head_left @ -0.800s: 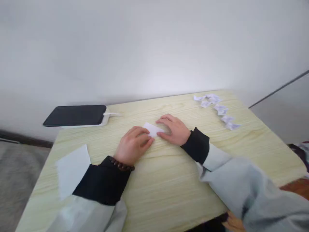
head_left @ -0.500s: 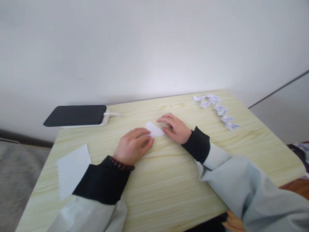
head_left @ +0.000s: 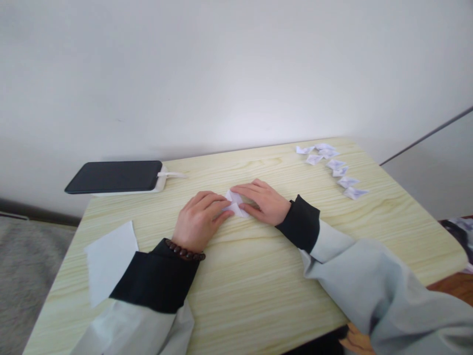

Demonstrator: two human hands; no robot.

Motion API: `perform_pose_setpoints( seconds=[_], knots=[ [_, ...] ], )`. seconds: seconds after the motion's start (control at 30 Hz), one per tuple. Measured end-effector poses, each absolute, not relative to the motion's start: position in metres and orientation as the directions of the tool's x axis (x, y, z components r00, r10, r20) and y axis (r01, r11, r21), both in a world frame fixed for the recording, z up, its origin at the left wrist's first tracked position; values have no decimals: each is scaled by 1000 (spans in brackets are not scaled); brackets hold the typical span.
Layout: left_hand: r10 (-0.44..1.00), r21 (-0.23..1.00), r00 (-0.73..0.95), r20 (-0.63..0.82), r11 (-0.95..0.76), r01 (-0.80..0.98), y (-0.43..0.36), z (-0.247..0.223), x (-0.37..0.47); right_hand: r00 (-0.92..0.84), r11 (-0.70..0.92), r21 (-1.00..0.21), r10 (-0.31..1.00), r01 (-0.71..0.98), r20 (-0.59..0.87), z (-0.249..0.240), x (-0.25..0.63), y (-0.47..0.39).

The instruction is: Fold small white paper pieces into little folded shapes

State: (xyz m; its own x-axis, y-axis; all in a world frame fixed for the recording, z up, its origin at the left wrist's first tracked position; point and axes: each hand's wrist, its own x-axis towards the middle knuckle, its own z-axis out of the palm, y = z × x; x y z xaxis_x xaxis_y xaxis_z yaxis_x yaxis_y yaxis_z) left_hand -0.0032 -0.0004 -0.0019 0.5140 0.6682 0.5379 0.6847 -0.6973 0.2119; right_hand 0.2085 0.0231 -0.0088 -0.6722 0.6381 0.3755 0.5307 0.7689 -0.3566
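A small folded piece of white paper (head_left: 236, 203) lies near the middle of the wood-patterned table, with creases and flaps showing on it. My left hand (head_left: 199, 219) grips its left side between thumb and fingers. From the right, my right hand (head_left: 266, 202) has its fingertips along the far edge and its thumb on the near part of the same paper. The fingers cover both ends of the paper, so its full shape is hidden.
White sheets of paper (head_left: 111, 264) lie at the table's left, partly under my left sleeve. A black phone (head_left: 116, 176) with a white cable (head_left: 173, 174) rests on a white block at the back left. Several folded paper pieces (head_left: 347, 182) stand at the back right, near the wall (head_left: 236, 74).
My right hand has moved left and onto the paper, its thumb now touching it. The paper now shows flaps and creases where it looked like one plain shape. The left hand stays nearly in place.
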Motion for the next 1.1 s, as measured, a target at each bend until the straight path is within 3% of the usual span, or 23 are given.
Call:
perform_pose_setpoints(
  seconds=[0.1, 0.27, 0.6, 1.1],
  knots=[
    [681, 178, 512, 524, -675, 716, -1, 1, -3, -651, 752, -371, 659, 545, 377, -8, 209, 24],
    [725, 228, 478, 496, -640, 734, -2, 2, -1, -611, 693, -418, 718, 587, 332, -4, 205, 17],
    [759, 249, 448, 473, -603, 758, -1, 1, 0, -558, 579, -396, 810, 712, 182, 5, 198, 7],
    [727, 263, 494, 478, -655, 709, -4, 8, 3, -526, 578, -367, 816, 729, 240, -3, 198, 8]
  ],
)
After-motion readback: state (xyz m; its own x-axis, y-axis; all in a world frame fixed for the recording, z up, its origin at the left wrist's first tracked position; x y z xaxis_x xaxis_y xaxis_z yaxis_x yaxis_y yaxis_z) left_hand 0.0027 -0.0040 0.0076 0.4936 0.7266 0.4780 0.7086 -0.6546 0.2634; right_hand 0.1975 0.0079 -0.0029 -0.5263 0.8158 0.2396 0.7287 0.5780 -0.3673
